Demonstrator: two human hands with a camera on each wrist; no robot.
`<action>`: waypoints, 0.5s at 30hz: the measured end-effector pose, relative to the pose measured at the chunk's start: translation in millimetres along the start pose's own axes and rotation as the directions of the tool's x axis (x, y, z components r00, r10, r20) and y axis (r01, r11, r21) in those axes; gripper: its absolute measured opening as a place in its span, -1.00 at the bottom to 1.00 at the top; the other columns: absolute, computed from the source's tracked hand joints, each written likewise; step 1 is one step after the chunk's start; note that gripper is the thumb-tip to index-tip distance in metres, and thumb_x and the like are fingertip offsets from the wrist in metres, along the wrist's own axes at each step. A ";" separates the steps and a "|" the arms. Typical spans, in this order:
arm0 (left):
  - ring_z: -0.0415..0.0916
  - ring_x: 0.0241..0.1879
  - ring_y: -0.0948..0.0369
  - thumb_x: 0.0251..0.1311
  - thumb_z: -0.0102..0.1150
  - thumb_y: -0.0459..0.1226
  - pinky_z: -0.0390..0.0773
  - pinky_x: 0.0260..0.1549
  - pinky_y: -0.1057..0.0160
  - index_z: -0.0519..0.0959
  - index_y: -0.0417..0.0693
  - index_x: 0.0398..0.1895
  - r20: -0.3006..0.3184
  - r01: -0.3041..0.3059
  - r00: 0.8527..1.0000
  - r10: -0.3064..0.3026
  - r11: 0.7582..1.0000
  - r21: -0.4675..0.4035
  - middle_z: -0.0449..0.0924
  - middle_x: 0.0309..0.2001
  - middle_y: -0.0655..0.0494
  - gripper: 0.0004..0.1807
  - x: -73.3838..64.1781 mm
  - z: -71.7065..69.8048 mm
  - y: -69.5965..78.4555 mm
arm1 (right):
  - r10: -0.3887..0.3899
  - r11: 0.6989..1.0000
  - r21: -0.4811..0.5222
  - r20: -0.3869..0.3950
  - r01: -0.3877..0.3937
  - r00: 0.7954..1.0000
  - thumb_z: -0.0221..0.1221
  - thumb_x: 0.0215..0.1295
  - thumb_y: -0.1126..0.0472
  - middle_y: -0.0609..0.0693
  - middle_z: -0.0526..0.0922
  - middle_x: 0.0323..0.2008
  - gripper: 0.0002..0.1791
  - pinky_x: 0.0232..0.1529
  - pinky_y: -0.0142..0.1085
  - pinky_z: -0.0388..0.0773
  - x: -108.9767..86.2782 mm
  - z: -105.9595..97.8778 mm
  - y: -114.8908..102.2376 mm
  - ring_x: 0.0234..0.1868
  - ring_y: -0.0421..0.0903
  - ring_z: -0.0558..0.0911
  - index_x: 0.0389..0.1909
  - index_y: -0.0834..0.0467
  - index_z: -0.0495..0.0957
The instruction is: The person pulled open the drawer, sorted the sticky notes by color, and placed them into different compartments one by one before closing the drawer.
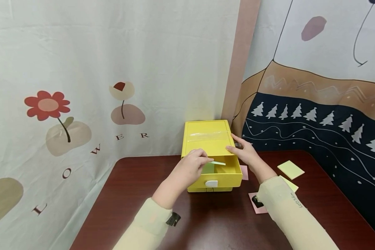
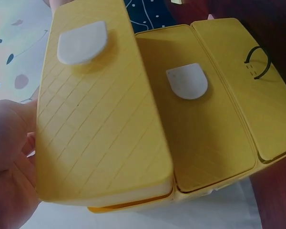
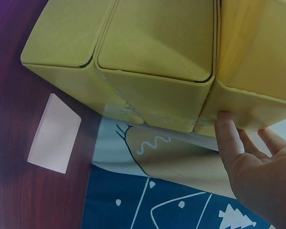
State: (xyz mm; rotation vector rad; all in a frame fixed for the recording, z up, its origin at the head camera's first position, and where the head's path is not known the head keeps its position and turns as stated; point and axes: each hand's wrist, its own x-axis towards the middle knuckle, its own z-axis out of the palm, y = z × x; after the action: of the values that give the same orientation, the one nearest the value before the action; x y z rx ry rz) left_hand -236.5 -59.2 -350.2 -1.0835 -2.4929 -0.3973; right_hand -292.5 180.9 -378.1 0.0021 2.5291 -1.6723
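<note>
A yellow drawer box (image 1: 206, 139) stands on the table, its top drawer (image 1: 193, 181) pulled out; the white handle (image 2: 83, 43) shows on the drawer front. My left hand (image 1: 192, 166) is over the drawer's opening and pinches a thin light green sticky note pad (image 1: 218, 163), seen nearly edge-on. Below it, a green pad (image 1: 208, 168) is inside the drawer. In the left wrist view, that hand (image 2: 12, 157) is partly hidden behind the drawer front. My right hand (image 1: 245, 152) rests on the box's right top edge, its fingers (image 3: 229, 136) touching the side wall.
Right of the box, a yellow note pad (image 1: 291, 169) lies on the dark red table (image 1: 218, 222). Another yellow pad (image 1: 292, 184) and a pink pad (image 1: 257, 208) are partly covered by the right sleeve. A second pink pad (image 3: 55, 133) lies beside the box. Printed curtains hang behind.
</note>
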 end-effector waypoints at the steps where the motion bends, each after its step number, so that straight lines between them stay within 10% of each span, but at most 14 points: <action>1: 0.46 -0.25 0.24 0.14 0.15 -0.50 0.54 -0.23 0.39 0.71 0.04 -0.10 0.009 0.003 1.000 -0.002 1.000 -0.007 0.52 -0.28 0.16 -0.66 0.0 -0.7 -0.2 | 0.004 1.000 0.002 -0.002 -0.004 1.000 0.17 0.27 -0.08 0.16 -0.02 0.48 -0.17 0.36 0.19 0.07 0.1 0.0 0.0 0.43 0.17 0.07 0.48 -0.10 0.01; 15: 0.52 -0.21 0.27 0.24 0.12 -0.40 0.57 -0.20 0.34 0.68 0.11 -0.05 0.067 0.045 0.997 -0.040 0.996 -0.071 0.62 -0.22 0.20 -0.69 -2.9 -3.5 -2.3 | 0.005 1.000 -0.008 -0.005 -0.006 1.000 0.16 0.27 -0.08 0.16 -0.02 0.48 -0.17 0.35 0.21 0.06 -1.7 -1.8 -1.1 0.44 0.17 0.06 0.49 -0.10 -0.01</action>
State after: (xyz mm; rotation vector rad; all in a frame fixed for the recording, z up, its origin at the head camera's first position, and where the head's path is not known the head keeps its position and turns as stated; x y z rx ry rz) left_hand -235.6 -63.9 -348.6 -1.0893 -2.5807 -0.4757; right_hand -291.1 182.3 -376.2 0.0125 2.5374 -1.6616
